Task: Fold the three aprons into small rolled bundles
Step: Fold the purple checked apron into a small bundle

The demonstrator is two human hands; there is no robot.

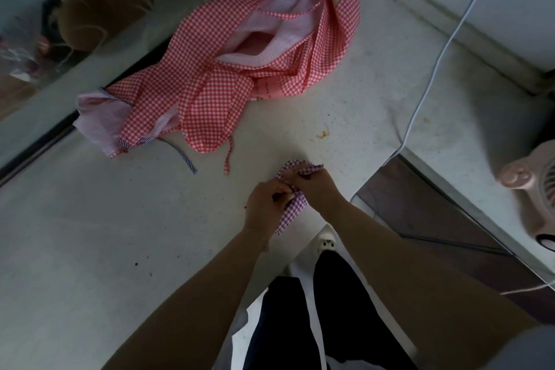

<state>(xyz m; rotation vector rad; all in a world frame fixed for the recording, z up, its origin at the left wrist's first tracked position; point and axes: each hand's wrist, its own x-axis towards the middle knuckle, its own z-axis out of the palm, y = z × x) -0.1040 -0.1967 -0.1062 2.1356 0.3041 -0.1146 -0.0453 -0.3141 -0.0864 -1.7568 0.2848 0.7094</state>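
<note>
A small purple-checked apron bundle (pixel 292 207) is held near the front edge of the white counter (pixel 105 234). My left hand (pixel 265 207) grips its lower part and my right hand (pixel 315 186) pinches its upper end; most of the bundle is hidden between my fingers. Farther back lies a loose red-checked apron (pixel 210 99), spread out and crumpled with its ties trailing. Beside it on the left a pale pink apron with striped trim (pixel 96 117) lies partly under the red one.
A white cable (pixel 432 75) runs across the counter's right side. A pink fan (pixel 534 189) stands at the right edge. The counter drops off at the front right, where my legs and the floor show. A small orange stain (pixel 322 134) marks the surface.
</note>
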